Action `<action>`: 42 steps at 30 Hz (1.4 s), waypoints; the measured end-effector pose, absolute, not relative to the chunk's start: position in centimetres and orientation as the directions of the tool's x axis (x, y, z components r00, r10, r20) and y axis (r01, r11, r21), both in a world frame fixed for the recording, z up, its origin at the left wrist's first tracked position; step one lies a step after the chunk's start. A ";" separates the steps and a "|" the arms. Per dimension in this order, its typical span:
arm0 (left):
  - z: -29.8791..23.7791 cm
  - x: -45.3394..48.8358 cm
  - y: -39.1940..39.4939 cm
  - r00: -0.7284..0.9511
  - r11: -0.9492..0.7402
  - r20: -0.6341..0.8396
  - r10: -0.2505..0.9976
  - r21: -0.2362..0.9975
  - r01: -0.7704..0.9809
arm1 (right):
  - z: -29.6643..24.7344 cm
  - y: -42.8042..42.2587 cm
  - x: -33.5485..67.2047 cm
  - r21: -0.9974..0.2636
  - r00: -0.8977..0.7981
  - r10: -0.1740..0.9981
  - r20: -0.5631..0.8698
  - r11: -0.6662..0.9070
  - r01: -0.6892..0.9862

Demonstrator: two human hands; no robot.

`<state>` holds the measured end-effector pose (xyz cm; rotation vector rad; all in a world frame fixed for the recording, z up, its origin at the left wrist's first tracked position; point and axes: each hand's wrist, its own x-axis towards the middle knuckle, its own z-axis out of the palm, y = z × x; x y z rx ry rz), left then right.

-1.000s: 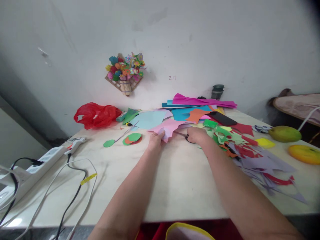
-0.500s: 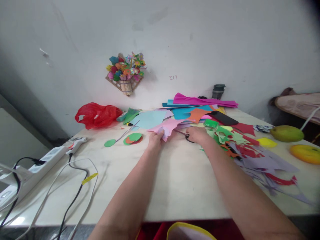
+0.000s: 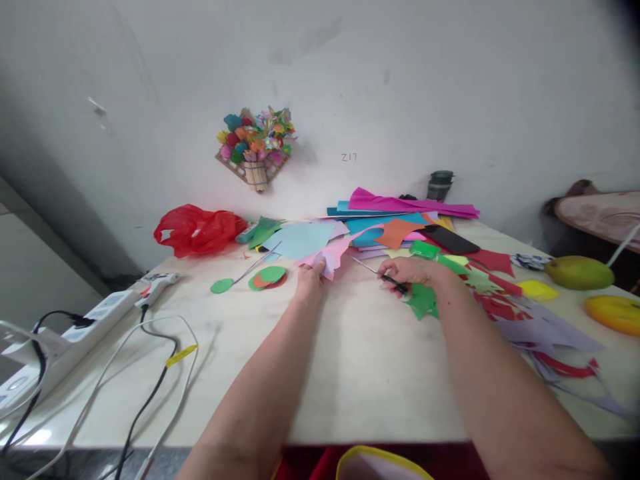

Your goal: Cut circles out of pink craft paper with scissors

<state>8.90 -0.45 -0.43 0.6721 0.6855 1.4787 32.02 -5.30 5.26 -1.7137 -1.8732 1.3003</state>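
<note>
At ctr. of frame, L hand (image 3: pixel 311 280) is pinching pink paper (image 3: pixel 334 253). Slightly R of ctr., R hand (image 3: pixel 414 272) grasps scissors (image 3: pixel 394 284) w/ curled fingers, pointing twd. paper.

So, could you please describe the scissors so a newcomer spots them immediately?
On the pale table, find the right hand, beside the paper scraps. It holds the scissors: black handle and thin metal blade, unlike the flat coloured paper nearby.

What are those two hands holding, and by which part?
The left hand holds a pink sheet by its near edge; the right hand holds scissors by their black handles.
</note>
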 end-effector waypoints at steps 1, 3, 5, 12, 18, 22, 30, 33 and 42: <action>-0.4 8.9 -0.4 -0.026 -0.009 -0.011 1.000 0.761 -0.649 | 5.2 -5.4 32.0 -0.779 -0.283 0.893 -0.349 -0.108 0.618; -0.3 9.0 -0.4 -0.050 -0.003 -0.039 0.998 0.760 -0.650 | 5.3 -5.6 31.9 -0.810 -0.346 0.867 -0.358 -0.104 0.577; -0.2 9.2 -0.3 -0.072 0.006 -0.070 0.995 0.757 -0.653 | 5.3 -5.6 31.6 -0.832 -0.400 0.840 -0.368 -0.106 0.544; 0.4 10.0 0.3 -0.136 0.026 -0.152 0.979 0.753 -0.658 | 4.7 -5.3 31.0 -0.868 -0.449 0.839 -0.308 -0.055 0.493; 0.9 11.4 0.4 -0.239 -0.009 -0.209 0.948 0.734 -0.679 | 4.0 -4.9 29.4 -0.916 -0.501 0.832 -0.237 -0.019 0.401; 0.4 12.4 0.3 -0.281 -0.078 -0.183 0.942 0.694 -0.715 | 4.4 -5.2 28.2 -0.936 -0.477 0.856 -0.199 -0.022 0.351; -0.4 13.0 0.8 -0.309 -0.081 -0.176 0.935 0.741 -0.666 | 3.5 -4.8 26.4 -0.957 -0.380 0.914 -0.138 -0.024 0.291; -0.7 13.1 1.0 -0.303 -0.092 -0.144 0.942 0.757 -0.647 | 2.9 -4.5 26.0 -0.955 -0.364 0.923 -0.126 -0.014 0.296; -0.5 13.4 0.7 -0.299 -0.049 -0.214 0.930 0.733 -0.678 | 2.5 -4.6 24.7 -0.973 -0.247 0.968 -0.048 0.010 0.230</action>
